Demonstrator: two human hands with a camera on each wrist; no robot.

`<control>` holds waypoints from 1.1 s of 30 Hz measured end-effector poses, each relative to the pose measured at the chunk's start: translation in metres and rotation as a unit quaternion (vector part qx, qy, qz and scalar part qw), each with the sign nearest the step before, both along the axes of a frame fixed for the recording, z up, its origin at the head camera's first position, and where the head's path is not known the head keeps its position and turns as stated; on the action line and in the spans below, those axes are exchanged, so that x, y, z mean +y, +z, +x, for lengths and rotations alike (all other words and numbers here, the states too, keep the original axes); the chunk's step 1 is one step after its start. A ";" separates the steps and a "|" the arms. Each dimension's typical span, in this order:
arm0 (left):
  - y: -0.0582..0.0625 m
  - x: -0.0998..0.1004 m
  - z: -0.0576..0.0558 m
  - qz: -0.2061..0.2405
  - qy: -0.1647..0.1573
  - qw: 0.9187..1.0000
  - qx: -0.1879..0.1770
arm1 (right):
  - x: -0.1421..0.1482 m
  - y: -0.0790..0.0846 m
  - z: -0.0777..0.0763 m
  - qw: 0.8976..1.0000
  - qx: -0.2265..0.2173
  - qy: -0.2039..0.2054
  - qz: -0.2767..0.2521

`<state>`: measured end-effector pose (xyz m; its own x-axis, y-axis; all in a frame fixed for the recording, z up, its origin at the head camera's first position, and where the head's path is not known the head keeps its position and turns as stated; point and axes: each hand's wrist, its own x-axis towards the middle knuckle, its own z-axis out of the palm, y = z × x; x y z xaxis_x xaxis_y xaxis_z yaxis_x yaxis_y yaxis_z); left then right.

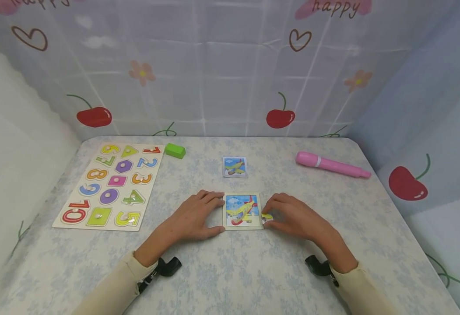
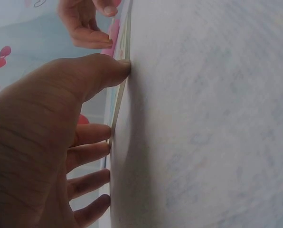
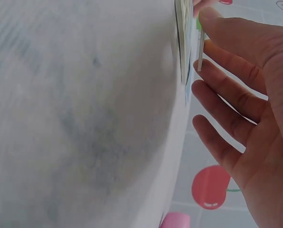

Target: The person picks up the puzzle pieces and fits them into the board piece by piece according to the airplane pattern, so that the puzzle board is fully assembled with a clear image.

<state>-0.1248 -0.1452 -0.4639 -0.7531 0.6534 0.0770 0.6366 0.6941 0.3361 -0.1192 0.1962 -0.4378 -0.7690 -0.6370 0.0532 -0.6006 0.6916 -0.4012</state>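
A square puzzle board [image 1: 243, 228] with a yellow and red airplane picture lies flat on the table. My left hand [image 1: 198, 218] touches its left side, thumb at the near corner and fingertips at the far corner. In the left wrist view, the thumb and fingers rest along the board's edge, fairly straight. At the board's right side, my right hand [image 1: 290, 215] pinches a small puzzle piece [image 1: 267, 217] with yellow on it. The right wrist view shows this thin piece [image 3: 201, 51] edge-on between thumb and fingers, slightly above the board. A small airplane picture card [image 1: 235, 167] lies behind the board.
On the left lies a number and shape peg board [image 1: 107, 210]. A green block [image 1: 175, 151] sits by its far right corner. Toward the back right lies a pink pen-shaped stick [image 1: 332, 166]. A patterned curtain [image 1: 214, 87] hangs behind the table.
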 end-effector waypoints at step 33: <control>0.000 0.005 0.001 -0.005 -0.002 1.000 -0.009 | -0.035 -0.007 0.004 0.999 0.041 0.002 0.032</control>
<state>-0.1239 -0.1400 -0.4639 -0.7513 0.6576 0.0558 0.6334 0.6948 0.3405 -0.1154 0.1609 -0.4453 -0.7615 -0.6438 0.0748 -0.6320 0.7119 -0.3062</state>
